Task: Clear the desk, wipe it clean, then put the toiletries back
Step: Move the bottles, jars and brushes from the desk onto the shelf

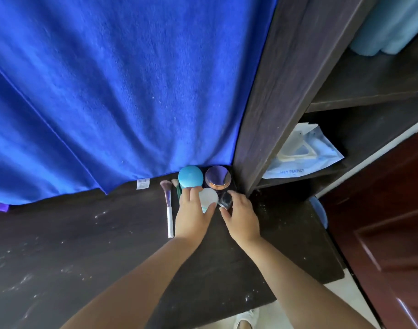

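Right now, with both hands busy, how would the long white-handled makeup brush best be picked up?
Pinch the makeup brush at mid-handle, coming from above. It lies flat on the dark desk, bristles toward the blue towel. Its left side is open; the left hand crowds its right.

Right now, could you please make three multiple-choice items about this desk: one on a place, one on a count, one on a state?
1. Where is the makeup brush with the white handle?
A. left of the left hand
B. on the shelf
C. on the floor

2. How many brushes lie on the desk?
A. none
B. two
C. five

3. What is the left hand doing?
A. hanging free
B. holding a frosted white container
C. wiping

Answers: 1 A, it lies beside that hand. 2 B, two lie together. 3 B, fingers wrap it.
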A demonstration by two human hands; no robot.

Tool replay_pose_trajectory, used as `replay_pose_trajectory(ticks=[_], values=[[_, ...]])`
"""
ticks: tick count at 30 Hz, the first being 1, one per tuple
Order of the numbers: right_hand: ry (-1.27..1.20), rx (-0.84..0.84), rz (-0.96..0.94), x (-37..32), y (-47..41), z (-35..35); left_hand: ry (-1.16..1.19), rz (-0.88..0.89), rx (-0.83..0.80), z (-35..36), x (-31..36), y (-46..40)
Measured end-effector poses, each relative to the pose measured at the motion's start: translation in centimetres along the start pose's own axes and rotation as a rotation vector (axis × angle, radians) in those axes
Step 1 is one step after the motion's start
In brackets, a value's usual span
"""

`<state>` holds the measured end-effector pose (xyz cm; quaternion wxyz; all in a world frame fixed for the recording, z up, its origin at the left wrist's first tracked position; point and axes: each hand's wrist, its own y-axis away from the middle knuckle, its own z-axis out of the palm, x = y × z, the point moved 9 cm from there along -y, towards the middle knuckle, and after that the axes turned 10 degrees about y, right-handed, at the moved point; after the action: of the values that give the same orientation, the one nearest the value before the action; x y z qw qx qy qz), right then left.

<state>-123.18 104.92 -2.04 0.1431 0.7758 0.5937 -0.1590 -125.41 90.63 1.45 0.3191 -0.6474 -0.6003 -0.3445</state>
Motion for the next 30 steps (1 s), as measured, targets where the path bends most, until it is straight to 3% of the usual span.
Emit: replay_pose_trajectory(ticks=[5,10,15,21,30], values=[[-0.004,0.048,-0.055,0.0,0.2,-0.2,0.103,-0.074,0.049,1.3,-2.2,0.7],[-0.065,0.012,-0.094,0.4,0.8,-0.6,-0.037,-0.114,0.087,1.8,-2.3,0.2],[-0.112,0.031,-0.157,1.5,2.8,-3.6,-0.008,-0.139,0.098,1.4,-1.6,0.5],[-0.162,0.165,-0.207,3.0,4.4,-12.0,0.124,0.149,0.071,-0.3,5.1,3.7],[-0.205,0.452,-0.173,7.5,3.1,-29.4,0.323,0.621,-0.053,0.4,25.3,5.9]])
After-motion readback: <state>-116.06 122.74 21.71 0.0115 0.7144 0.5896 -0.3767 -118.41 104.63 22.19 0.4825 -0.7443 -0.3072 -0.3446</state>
